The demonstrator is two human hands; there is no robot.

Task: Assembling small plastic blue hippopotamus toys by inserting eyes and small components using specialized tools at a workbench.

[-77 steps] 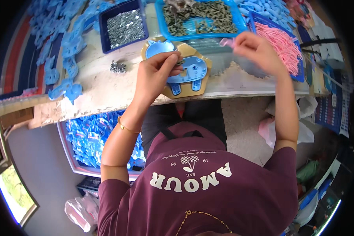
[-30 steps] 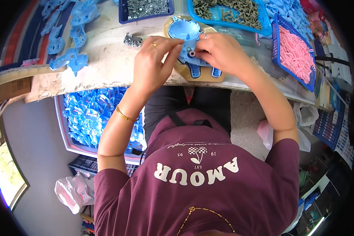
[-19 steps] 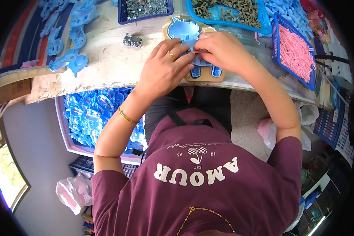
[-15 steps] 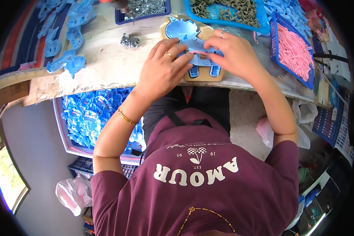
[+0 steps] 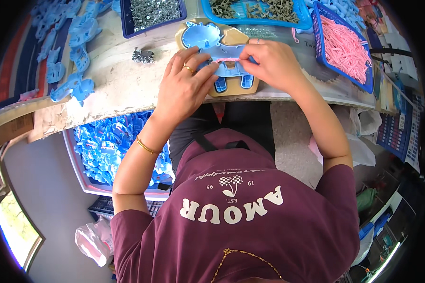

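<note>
A light-blue plastic shell [image 5: 231, 51], hollow side up, lies in a tan fixture [image 5: 233, 35] near the table's front edge. Across its middle runs a thin pink strip [image 5: 228, 60]. My left hand [image 5: 184, 87] grips the shell's left side with bent fingers, the fingertips close to the strip's left end. My right hand [image 5: 273, 61] pinches at the strip's right end, thumb and forefinger together over the shell's right edge. Its fingers partly hide that end.
Left of the fixture sits a dark screw-studded block [image 5: 143, 55]. Behind stand a screw tray [image 5: 127, 30] and a cyan tray [image 5: 250, 21] of grey-green parts. A blue basket [image 5: 320, 45] holds pink strips. Blue shells [image 5: 80, 56] line the left; a full bin [image 5: 78, 172] is below.
The whole view has shifted, so the tabletop things appear further left. My right thumb and fingers have drawn closer together at the strip's end. The tool tip above the screw tray has left view.
</note>
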